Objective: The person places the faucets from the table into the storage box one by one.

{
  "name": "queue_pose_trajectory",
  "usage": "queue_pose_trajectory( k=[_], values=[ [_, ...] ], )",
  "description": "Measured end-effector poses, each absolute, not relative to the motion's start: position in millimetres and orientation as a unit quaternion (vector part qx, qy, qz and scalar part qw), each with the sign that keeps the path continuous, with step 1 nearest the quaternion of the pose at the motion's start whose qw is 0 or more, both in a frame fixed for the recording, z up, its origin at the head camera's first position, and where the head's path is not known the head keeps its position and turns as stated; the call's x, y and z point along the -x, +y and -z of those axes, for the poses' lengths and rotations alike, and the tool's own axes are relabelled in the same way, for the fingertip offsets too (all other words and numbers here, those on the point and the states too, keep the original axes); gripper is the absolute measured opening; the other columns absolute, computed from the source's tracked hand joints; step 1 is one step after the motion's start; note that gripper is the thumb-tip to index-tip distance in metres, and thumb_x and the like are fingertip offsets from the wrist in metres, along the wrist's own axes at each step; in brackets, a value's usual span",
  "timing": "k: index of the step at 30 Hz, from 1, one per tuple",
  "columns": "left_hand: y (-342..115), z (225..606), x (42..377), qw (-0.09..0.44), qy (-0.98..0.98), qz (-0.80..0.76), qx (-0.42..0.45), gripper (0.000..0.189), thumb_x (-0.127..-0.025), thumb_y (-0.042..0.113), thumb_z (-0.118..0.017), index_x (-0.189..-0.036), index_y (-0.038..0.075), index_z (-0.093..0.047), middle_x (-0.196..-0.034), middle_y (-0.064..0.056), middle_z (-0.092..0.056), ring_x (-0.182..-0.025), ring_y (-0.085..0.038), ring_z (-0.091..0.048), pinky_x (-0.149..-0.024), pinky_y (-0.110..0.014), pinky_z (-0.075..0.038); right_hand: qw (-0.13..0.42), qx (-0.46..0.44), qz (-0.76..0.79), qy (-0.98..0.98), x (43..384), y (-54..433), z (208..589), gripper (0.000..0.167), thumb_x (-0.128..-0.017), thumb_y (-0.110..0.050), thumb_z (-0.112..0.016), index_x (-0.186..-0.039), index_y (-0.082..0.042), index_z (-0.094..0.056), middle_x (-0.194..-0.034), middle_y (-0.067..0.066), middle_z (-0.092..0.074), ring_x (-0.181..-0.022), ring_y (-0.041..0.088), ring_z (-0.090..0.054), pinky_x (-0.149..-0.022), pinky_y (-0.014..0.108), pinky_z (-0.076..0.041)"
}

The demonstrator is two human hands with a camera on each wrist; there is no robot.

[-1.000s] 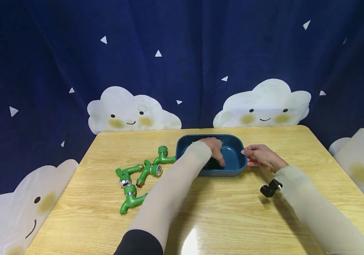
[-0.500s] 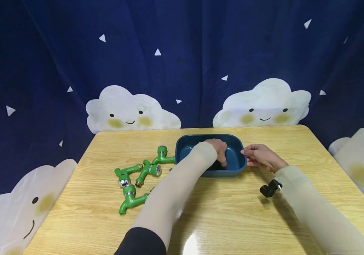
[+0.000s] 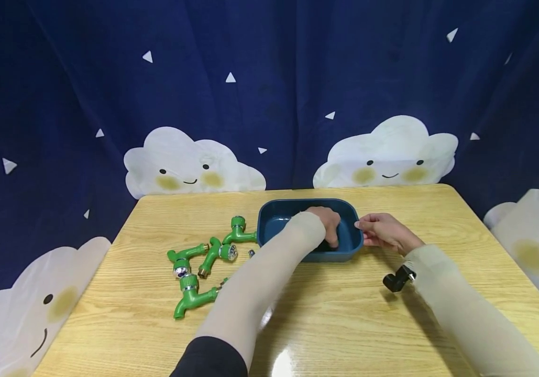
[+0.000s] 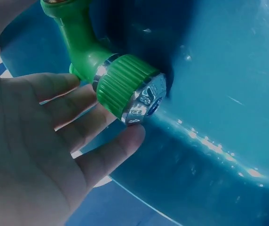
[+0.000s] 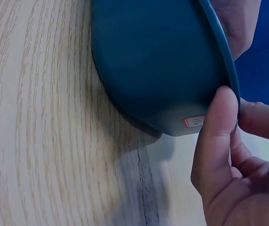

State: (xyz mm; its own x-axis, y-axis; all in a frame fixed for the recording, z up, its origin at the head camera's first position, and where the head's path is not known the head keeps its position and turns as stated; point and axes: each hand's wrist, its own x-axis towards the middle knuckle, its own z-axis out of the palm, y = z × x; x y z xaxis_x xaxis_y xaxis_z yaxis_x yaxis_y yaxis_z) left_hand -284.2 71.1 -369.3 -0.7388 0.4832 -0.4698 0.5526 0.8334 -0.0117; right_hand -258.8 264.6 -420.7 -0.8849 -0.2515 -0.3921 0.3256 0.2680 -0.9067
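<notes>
My left hand (image 3: 324,222) reaches down into a dark blue rectangular basin (image 3: 269,220). In the left wrist view, a green faucet (image 4: 124,81) with a ribbed collar and a silver end lies between the thumb side and the fingertips, just above or on the basin floor; the thumb tip is out of that view. At the basin's right end my right hand (image 3: 384,232) pinches the rim, thumb outside. The right wrist view shows that rim grip closely, beside a small red-edged label (image 5: 193,121) on the basin wall.
Several green faucets lie left of the basin, including an upper one (image 3: 238,230), a middle one (image 3: 212,255) and a lower one (image 3: 193,297). My left forearm covers part of the wooden table (image 3: 344,314). A dark blue curtain (image 3: 288,94) hangs behind the table.
My left hand has shifted slightly to the right inside the basin and sits a little lower. The right hand keeps its hold on the rim, and the faucets on the table have stayed put.
</notes>
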Motion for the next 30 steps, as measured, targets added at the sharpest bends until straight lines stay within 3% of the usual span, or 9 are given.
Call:
queue_pose_trajectory(
  k=[9,18,30],
  values=[
    [79.4,371.7,280.6,0.210,0.930,0.113,-0.280,0.041,-0.089,0.047,-0.068,-0.124,0.025,-0.063,-0.109,0.010,-0.064,-0.091,-0.010,-0.054,-0.087,-0.024,-0.050,0.235,-0.037,0.610,0.756,259.2,263.2,420.5,0.028,-0.103,-0.020,-0.053,-0.118,0.003,-0.051,-0.079,-0.004,-0.060,-0.067,0.003,-0.061,-0.065,0.019,-0.057],
    [83.7,377.9,284.6,0.206,0.923,0.127,-0.301,0.038,-0.088,0.049,-0.069,-0.117,0.026,-0.065,-0.097,0.010,-0.066,-0.087,-0.010,-0.056,-0.085,-0.024,-0.050,0.233,-0.035,0.615,0.753,257.8,263.0,421.7,0.029,-0.103,-0.021,-0.053,-0.118,0.003,-0.051,-0.079,-0.004,-0.060,-0.067,0.003,-0.061,-0.066,0.020,-0.058],
    [84.9,387.4,295.2,0.218,0.927,0.103,-0.288,0.046,-0.084,0.055,-0.071,-0.120,0.027,-0.064,-0.105,0.011,-0.065,-0.091,-0.010,-0.058,-0.086,-0.026,-0.051,0.232,-0.035,0.601,0.764,257.8,262.3,421.2,0.030,-0.103,-0.022,-0.053,-0.120,0.003,-0.051,-0.080,-0.004,-0.059,-0.068,0.003,-0.060,-0.067,0.020,-0.058]
  ],
)
